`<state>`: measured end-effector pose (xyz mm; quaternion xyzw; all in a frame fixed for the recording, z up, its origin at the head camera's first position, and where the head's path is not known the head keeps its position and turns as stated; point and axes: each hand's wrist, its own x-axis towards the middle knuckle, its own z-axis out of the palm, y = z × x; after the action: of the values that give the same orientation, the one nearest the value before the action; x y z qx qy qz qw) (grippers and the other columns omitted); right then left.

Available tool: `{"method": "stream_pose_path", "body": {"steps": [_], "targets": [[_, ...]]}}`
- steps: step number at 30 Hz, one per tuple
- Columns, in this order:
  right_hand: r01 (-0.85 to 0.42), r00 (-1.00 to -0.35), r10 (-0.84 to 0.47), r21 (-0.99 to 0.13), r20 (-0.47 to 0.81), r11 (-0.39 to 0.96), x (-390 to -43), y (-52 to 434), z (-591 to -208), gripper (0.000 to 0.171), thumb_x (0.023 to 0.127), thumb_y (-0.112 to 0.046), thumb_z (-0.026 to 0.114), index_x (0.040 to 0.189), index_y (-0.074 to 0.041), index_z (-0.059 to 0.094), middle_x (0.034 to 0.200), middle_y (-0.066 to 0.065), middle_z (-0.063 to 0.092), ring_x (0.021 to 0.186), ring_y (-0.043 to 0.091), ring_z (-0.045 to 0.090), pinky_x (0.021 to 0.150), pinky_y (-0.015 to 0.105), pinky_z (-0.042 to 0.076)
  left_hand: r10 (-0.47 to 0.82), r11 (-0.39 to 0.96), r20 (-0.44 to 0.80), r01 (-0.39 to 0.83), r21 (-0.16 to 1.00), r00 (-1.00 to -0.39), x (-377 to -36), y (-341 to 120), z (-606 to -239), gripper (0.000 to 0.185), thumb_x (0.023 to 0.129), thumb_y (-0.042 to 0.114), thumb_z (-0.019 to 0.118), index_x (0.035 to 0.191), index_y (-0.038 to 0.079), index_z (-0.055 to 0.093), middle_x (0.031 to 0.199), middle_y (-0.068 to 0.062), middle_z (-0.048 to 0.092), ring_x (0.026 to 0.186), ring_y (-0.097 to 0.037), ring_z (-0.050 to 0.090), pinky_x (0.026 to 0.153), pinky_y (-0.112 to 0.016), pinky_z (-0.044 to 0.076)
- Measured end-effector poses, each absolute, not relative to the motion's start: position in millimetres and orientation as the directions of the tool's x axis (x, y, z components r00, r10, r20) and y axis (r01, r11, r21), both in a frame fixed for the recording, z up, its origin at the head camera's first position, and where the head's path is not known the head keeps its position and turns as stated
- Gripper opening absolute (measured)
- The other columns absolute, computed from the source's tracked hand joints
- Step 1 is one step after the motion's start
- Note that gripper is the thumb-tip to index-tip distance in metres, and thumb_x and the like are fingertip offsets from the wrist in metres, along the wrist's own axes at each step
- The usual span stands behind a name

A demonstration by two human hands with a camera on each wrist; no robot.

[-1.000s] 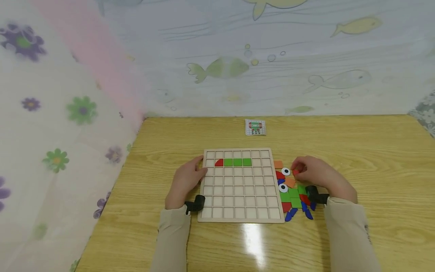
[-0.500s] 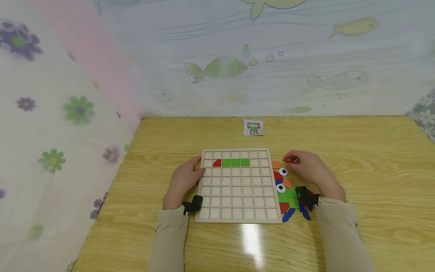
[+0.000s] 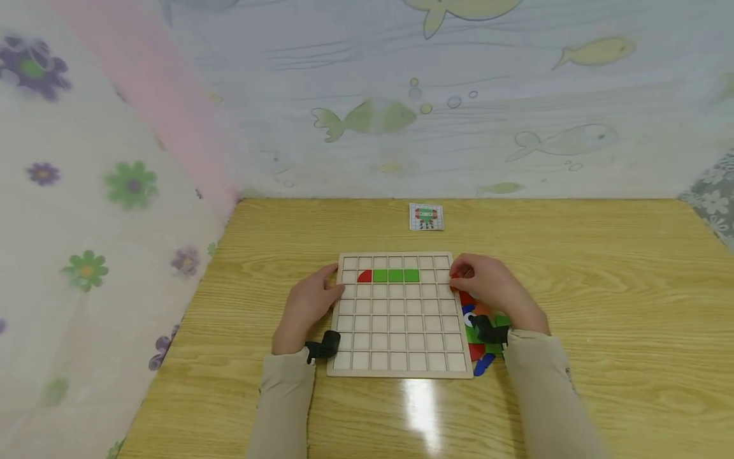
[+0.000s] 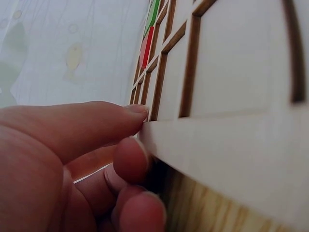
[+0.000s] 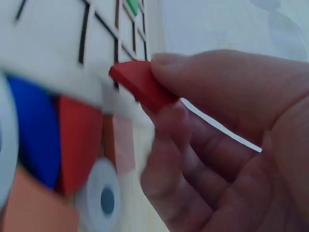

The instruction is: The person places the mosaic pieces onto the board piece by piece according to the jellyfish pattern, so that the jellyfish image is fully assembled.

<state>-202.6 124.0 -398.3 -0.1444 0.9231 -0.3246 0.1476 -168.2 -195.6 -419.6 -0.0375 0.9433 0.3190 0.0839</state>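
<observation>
My left hand [image 3: 309, 306] grips the left edge of a wooden grid board [image 3: 395, 325]. In the left wrist view its thumb lies on the rim, with fingers at the board's side. A red quarter-circle tile [image 3: 365, 276] and three green square tiles [image 3: 396, 276] sit side by side in the board's second row. Between thumb and fingers, my right hand [image 3: 493, 284] pinches another red tile with a curved edge [image 5: 142, 84], at the board's upper right edge. Part of that tile is hidden by the thumb.
Loose tiles lie along the board's right side, partly under my right hand: blue pieces [image 3: 484, 364], red ones, orange and green ones, and white eye discs [image 5: 100, 195]. A small picture card [image 3: 426, 217] lies behind the board, towards the patterned wall [image 3: 355, 159].
My right hand has lifted the red tile from the loose pieces and moved left to the board's right edge. My left hand has stayed on the board's left edge.
</observation>
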Motion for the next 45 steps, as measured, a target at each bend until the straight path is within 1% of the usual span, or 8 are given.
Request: {"method": "stream_pose_path", "body": {"steps": [5,11,13,18,23,27,35,45], "targets": [[-0.179,-0.886,-0.415,-0.676,-0.205,0.715,-208,114,-401,0.019,0.086,-0.021,0.057,0.104,-0.015,0.061,0.093,0.003,0.058,0.080,0.019,0.052,0.071,0.034,0.043,-0.018,0.794,-0.191,-0.130,0.594,-0.981,-167,-199,-421,0.051,0.086,0.029,0.056,0.134,0.018,0.042,0.069,0.006,0.059,0.050,-0.012,0.050,0.053,-0.028,0.039],[-0.186,-0.885,-0.418,-0.669,-0.204,0.719,-212,104,-402,0.021,0.088,-0.019,0.051,0.106,-0.015,0.062,0.077,0.003,0.058,0.066,0.018,0.052,0.068,0.033,0.040,-0.020,0.797,-0.190,-0.130,0.590,-0.982,-167,-200,-422,0.051,0.087,0.030,0.055,0.134,0.018,0.041,0.068,0.006,0.058,0.049,-0.012,0.050,0.053,-0.028,0.039],[-0.183,-0.899,-0.396,-0.664,-0.185,0.725,-212,101,-403,0.019,0.087,-0.020,0.051,0.102,-0.015,0.063,0.081,0.003,0.059,0.070,0.018,0.051,0.070,0.033,0.039,-0.020,0.800,-0.190,-0.130,0.586,-0.982,-167,-200,-422,0.051,0.087,0.031,0.055,0.134,0.019,0.041,0.066,0.006,0.058,0.048,-0.013,0.050,0.053,-0.028,0.039],[-0.184,-0.930,-0.346,-0.660,-0.122,0.728,-214,92,-409,0.016,0.088,-0.022,0.053,0.097,-0.017,0.066,0.102,0.002,0.059,0.087,0.021,0.051,0.078,0.037,0.040,-0.025,0.807,-0.192,-0.133,0.575,-0.981,-168,-201,-422,0.051,0.087,0.031,0.055,0.134,0.019,0.041,0.065,0.006,0.057,0.048,-0.013,0.049,0.053,-0.028,0.038],[-0.179,-0.943,-0.320,-0.665,-0.094,0.725,-213,85,-412,0.019,0.088,-0.021,0.055,0.102,-0.018,0.067,0.108,0.003,0.060,0.095,0.021,0.052,0.083,0.039,0.040,-0.033,0.801,-0.193,-0.141,0.582,-0.981,-169,-200,-424,0.051,0.087,0.032,0.054,0.134,0.021,0.041,0.066,0.005,0.057,0.049,-0.014,0.049,0.054,-0.028,0.038],[-0.168,-0.952,-0.298,-0.681,-0.077,0.713,-211,81,-414,0.020,0.088,-0.017,0.054,0.104,-0.017,0.065,0.105,0.003,0.061,0.090,0.020,0.053,0.079,0.037,0.043,-0.041,0.799,-0.193,-0.148,0.582,-0.980,-169,-199,-425,0.051,0.086,0.032,0.055,0.134,0.023,0.041,0.067,0.005,0.057,0.049,-0.014,0.049,0.054,-0.028,0.038],[-0.148,-0.969,-0.244,-0.713,-0.034,0.686,-211,80,-418,0.012,0.085,-0.017,0.059,0.095,-0.014,0.066,0.094,0.002,0.062,0.083,0.019,0.054,0.073,0.035,0.043,-0.040,0.790,-0.204,-0.156,0.593,-0.978,-169,-196,-421,0.051,0.087,0.032,0.055,0.135,0.022,0.041,0.065,0.004,0.057,0.046,-0.014,0.050,0.053,-0.029,0.040],[-0.144,-0.970,-0.236,-0.651,-0.055,0.745,-208,79,-413,0.012,0.083,-0.018,0.062,0.092,-0.010,0.066,0.088,0.005,0.060,0.076,0.020,0.051,0.068,0.034,0.041,-0.039,0.791,-0.200,-0.152,0.593,-0.979,-169,-194,-420,0.051,0.086,0.031,0.055,0.134,0.021,0.041,0.065,0.005,0.057,0.047,-0.014,0.050,0.052,-0.028,0.039]]}}
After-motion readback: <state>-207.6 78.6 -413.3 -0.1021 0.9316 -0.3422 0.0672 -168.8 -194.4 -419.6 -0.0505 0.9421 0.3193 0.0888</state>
